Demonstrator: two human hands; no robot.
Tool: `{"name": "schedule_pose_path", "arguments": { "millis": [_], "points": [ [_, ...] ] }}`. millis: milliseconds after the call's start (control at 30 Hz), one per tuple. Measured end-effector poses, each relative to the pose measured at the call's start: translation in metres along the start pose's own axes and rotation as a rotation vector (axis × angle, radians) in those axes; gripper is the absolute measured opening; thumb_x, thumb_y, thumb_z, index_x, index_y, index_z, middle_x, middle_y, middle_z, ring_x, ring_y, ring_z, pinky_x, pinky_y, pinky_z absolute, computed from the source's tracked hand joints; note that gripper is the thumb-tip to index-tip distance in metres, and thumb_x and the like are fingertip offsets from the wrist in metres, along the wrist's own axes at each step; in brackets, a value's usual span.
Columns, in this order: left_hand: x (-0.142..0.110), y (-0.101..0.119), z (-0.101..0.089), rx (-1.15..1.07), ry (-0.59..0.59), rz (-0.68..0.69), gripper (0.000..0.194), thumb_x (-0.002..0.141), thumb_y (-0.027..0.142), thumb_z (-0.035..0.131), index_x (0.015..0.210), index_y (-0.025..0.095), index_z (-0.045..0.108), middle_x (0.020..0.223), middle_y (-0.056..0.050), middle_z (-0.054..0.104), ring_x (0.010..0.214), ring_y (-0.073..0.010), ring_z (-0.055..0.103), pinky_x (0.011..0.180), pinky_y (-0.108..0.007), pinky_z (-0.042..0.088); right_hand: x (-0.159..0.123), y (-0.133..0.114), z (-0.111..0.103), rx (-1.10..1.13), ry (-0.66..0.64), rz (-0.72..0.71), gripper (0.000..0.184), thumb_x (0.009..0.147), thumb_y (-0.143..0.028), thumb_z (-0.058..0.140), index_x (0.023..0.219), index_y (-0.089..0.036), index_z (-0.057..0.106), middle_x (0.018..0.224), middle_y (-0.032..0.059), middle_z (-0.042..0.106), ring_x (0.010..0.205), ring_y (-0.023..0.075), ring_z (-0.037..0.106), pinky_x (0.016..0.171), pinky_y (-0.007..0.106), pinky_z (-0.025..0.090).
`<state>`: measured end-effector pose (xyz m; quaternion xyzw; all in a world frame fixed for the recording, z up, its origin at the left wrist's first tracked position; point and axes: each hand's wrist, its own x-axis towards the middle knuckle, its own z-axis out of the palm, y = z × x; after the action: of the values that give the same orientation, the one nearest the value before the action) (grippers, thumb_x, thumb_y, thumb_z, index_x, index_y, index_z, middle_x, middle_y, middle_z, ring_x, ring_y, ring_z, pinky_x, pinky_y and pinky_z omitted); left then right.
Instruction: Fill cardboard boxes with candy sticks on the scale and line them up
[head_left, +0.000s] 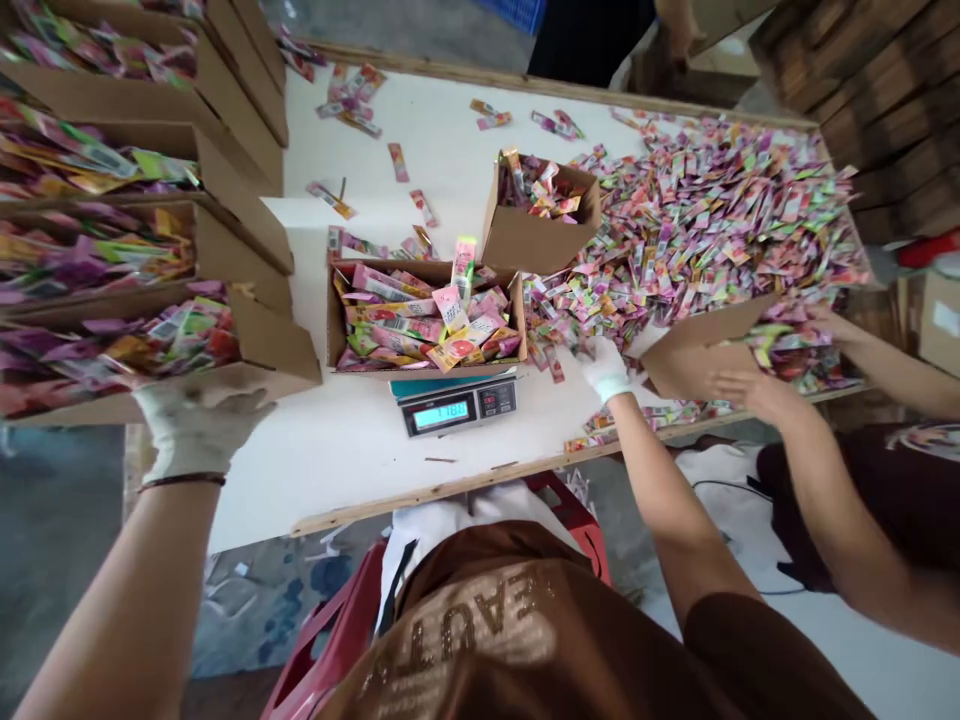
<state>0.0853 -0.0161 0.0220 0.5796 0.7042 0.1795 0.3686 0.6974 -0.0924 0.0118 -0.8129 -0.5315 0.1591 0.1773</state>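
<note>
Several cartons along the left side already stand filled with stick sachets; the nearest filled carton (276,345) is beside the left hand (201,428). The weighing carton (335,330) sits on a digital scale (459,405), loaded to about its rim; the display is lit, but its digits are too blurred to read surely. Much appears left: a wide sachet heap (705,220) covers the right of the white surface (330,470), and a smaller carton (529,240) behind the scale is partly hidden inside. At right, a co-worker's hand (754,392) rests against a tilted carton (694,350) with sachets at its mouth.

The left hand, gloved, has its fingers spread against the near side of the filled carton. The right hand (604,368), also gloved, is at the heap's near edge; blur hides whether its fingers pinch anything.

The sachets are slim, glossy and flat, in pink, purple, orange and green, lying crisscrossed in the weighing carton, with one green-and-pink sachet (463,262) poking up at the back.
</note>
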Motion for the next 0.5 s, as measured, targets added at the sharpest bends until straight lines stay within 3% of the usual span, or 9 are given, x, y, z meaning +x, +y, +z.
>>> {"name": "schedule_pose_path", "arguments": {
  "millis": [67,100,133,200,267,300,400,500],
  "points": [
    [-0.027,0.044,0.005,-0.326,0.138,-0.149,0.101,0.090,0.079,-0.011,0.137,0.014,0.051,0.121,-0.009,0.071,0.113,-0.0238,0.069,0.088,-0.047,0.057,0.015,-0.005,-0.006,-0.006,0.001,-0.076,0.036,0.082,-0.026,0.071,0.115,-0.012,0.067,0.117,0.0201,0.069,0.106,0.0271,0.062,0.098,0.040,0.048],
    [-0.043,0.068,0.009,-0.281,0.310,-0.087,0.086,0.098,0.075,0.006,0.137,0.013,0.052,0.122,-0.008,0.070,0.115,-0.0245,0.068,0.092,-0.047,0.055,0.025,-0.012,-0.009,-0.006,0.008,-0.126,0.044,0.083,-0.028,0.071,0.123,-0.011,0.065,0.126,0.0215,0.066,0.116,0.0283,0.060,0.105,0.041,0.046],
    [-0.059,0.094,0.014,-0.151,0.349,0.070,0.071,0.101,0.068,0.021,0.137,0.015,0.053,0.127,-0.004,0.067,0.122,-0.0253,0.064,0.101,-0.048,0.051,0.039,-0.022,-0.012,-0.005,0.018,-0.178,0.049,0.086,-0.029,0.069,0.130,-0.010,0.062,0.134,0.0217,0.063,0.125,0.0284,0.056,0.111,0.040,0.042],
    [-0.081,0.144,0.026,0.138,0.309,0.412,0.054,0.099,0.060,0.042,0.122,0.016,0.063,0.127,-0.005,0.067,0.127,-0.0266,0.061,0.107,-0.049,0.049,0.075,-0.047,-0.018,0.001,0.043,-0.266,0.054,0.091,-0.028,0.064,0.140,-0.009,0.056,0.144,0.0207,0.058,0.137,0.0268,0.049,0.120,0.038,0.036],
    [-0.088,0.189,0.041,0.387,0.155,0.668,0.043,0.092,0.054,0.060,0.112,0.017,0.069,0.123,-0.010,0.069,0.121,-0.0295,0.063,0.106,-0.050,0.050,0.120,-0.077,-0.023,-0.027,0.062,-0.312,0.059,0.091,-0.023,0.062,0.147,-0.006,0.051,0.151,0.0210,0.052,0.144,0.0264,0.044,0.123,0.037,0.032],
    [-0.086,0.208,0.049,0.524,0.046,0.719,0.038,0.090,0.048,0.065,0.110,0.017,0.071,0.120,-0.012,0.070,0.116,-0.0317,0.065,0.103,-0.051,0.052,0.144,-0.091,-0.025,-0.093,0.049,-0.314,0.062,0.092,-0.022,0.061,0.150,-0.005,0.047,0.155,0.0211,0.048,0.147,0.0264,0.041,0.124,0.036,0.031],
    [-0.071,0.247,0.071,0.824,-0.270,0.589,0.026,0.091,0.026,0.061,0.113,0.015,0.072,0.113,-0.016,0.071,0.102,-0.0342,0.070,0.087,-0.049,0.056,0.202,-0.127,-0.026,-0.406,-0.076,-0.229,0.068,0.094,-0.024,0.059,0.158,-0.009,0.040,0.159,0.0198,0.045,0.147,0.0277,0.042,0.120,0.037,0.034],
    [-0.060,0.259,0.086,0.849,-0.373,0.444,0.035,0.093,0.006,0.044,0.111,0.012,0.074,0.109,-0.019,0.071,0.095,-0.0312,0.073,0.075,-0.041,0.057,0.229,-0.143,-0.015,-0.565,-0.223,-0.150,0.050,0.091,-0.024,0.062,0.140,-0.014,0.063,0.134,0.0194,0.067,0.125,0.0287,0.061,0.105,0.039,0.042]
  ]
}}
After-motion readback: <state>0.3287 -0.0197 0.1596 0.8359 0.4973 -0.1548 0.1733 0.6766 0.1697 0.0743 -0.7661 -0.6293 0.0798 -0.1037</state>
